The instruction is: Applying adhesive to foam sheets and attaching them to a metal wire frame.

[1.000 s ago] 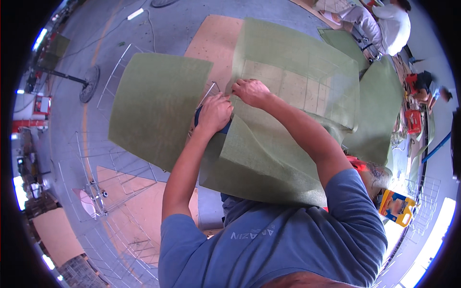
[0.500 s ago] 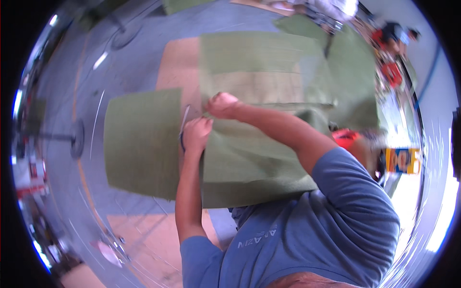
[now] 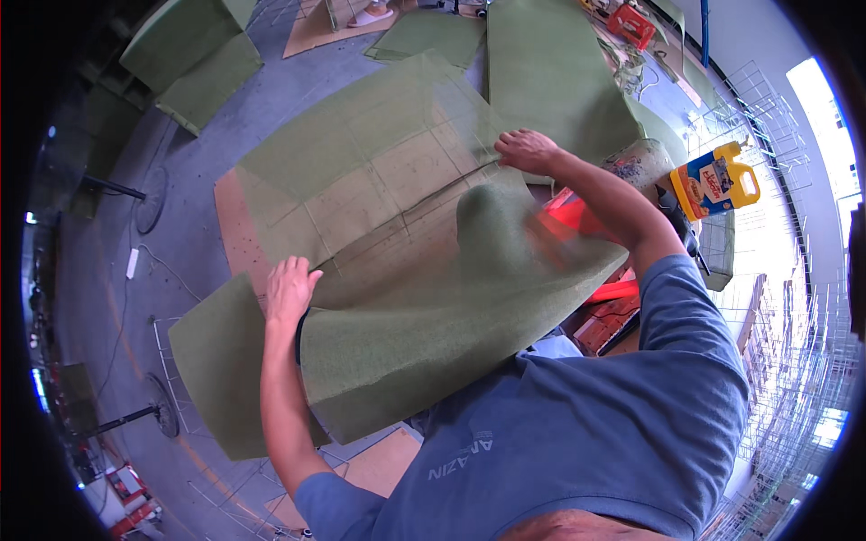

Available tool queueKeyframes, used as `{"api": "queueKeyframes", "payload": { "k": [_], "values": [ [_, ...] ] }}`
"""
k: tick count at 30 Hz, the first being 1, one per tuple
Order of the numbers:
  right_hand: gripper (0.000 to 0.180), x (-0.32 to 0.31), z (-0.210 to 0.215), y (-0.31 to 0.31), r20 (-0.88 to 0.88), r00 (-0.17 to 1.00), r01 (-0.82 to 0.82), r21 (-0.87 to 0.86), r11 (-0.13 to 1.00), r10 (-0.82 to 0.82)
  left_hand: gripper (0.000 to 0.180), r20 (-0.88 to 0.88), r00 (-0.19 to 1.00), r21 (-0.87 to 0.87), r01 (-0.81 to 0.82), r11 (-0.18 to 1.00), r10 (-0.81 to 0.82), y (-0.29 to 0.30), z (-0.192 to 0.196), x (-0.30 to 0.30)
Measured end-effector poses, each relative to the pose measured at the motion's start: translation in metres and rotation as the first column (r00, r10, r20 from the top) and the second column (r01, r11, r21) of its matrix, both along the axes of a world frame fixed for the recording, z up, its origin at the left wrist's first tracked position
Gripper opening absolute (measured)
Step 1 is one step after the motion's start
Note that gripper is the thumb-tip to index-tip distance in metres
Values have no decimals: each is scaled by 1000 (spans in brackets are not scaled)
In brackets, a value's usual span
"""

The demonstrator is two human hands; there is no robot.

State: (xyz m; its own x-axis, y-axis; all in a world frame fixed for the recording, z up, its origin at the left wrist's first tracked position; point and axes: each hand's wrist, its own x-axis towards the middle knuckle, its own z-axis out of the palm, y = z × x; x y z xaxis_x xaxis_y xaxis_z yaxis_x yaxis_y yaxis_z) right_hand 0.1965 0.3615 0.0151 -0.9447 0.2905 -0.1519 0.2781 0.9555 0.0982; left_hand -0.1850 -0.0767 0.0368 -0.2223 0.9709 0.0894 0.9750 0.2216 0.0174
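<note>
A sheer green mesh sheet (image 3: 397,361) lies before me, its near part folded back toward my body. Thin wire bars show through its far part, with brown board beneath. A dark seam line (image 3: 406,216) crosses the sheet between my two hands. My left hand (image 3: 290,288) is at the seam's left end, fingers bent over the sheet's edge and thumb on the near side. At the right end, my right hand (image 3: 528,151) pinches the mesh between closed fingers. The seam runs nearly straight from hand to hand.
A yellow and blue jug (image 3: 717,183) stands at the right beside a stained tub (image 3: 639,162). A red object (image 3: 577,221) is partly under the mesh. More green sheets (image 3: 550,81) lie beyond, wire grids (image 3: 767,117) lean far right, and round-based stands (image 3: 162,406) are at left.
My hands were close together at the sheet's left part; now they are far apart along the seam, the right one moved right and the left one left. The view has turned too.
</note>
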Motion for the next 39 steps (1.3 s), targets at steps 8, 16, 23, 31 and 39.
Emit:
{"api": "queueKeyframes", "payload": {
  "k": [8,16,23,31,39],
  "values": [
    [14,-10,-7,28,264,927,-291,61,955,265,23,-135,970,-230,167,959,-201,17,-30,-2],
    [28,21,-23,24,-145,989,31,-49,998,-38,36,-29,959,-150,-282,948,281,3,-28,8],
    [33,29,-55,21,-139,665,475,-679,560,-734,39,652,407,-219,-707,673,640,-19,-73,-34],
    [25,-27,-6,99,-316,479,117,-902,416,-819,38,905,323,186,-885,427,277,46,-14,-80],
    [33,-71,-46,75,-145,475,197,-944,265,-868,67,979,30,-94,-812,576,203,59,-92,-109]
  ]
}}
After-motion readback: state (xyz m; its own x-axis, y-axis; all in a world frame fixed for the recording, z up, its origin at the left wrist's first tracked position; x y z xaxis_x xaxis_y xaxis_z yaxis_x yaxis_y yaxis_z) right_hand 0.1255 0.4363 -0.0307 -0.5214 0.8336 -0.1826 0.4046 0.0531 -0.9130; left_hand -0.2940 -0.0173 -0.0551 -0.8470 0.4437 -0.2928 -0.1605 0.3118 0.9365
